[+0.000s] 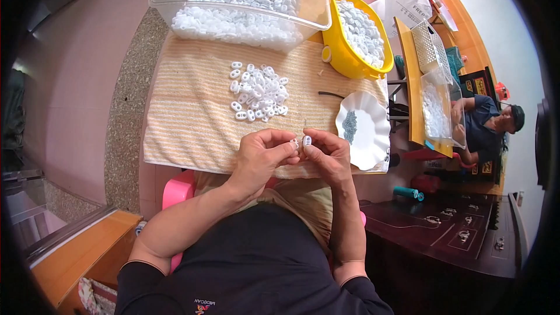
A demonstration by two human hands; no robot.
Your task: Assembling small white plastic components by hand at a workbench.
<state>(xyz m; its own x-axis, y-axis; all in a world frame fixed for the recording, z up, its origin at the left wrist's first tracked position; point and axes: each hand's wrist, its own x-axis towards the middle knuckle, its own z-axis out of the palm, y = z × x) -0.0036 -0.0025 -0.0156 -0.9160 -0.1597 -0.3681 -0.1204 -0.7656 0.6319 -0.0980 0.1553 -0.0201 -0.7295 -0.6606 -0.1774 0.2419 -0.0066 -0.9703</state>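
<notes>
My left hand (265,154) and my right hand (329,154) meet over the near edge of a striped towel (192,99). Between my right thumb and fingers is a white oval plastic piece (307,140) with dark openings in its face. My left fingertips pinch a small white plastic part (295,142), mostly hidden by the fingers. Just beyond lies a loose pile of white oval plastic pieces (259,90), many with two holes. To the right of my right hand, a white wavy-rimmed plate (370,143) holds a heap of tiny grey parts (350,126).
A clear plastic bin (239,0) of white pieces stands at the back, beside a yellow tub (336,41) with more. A thin black rod (331,94) lies near the plate. At right, another person (487,122) sits by a clear box (434,108) of white pieces.
</notes>
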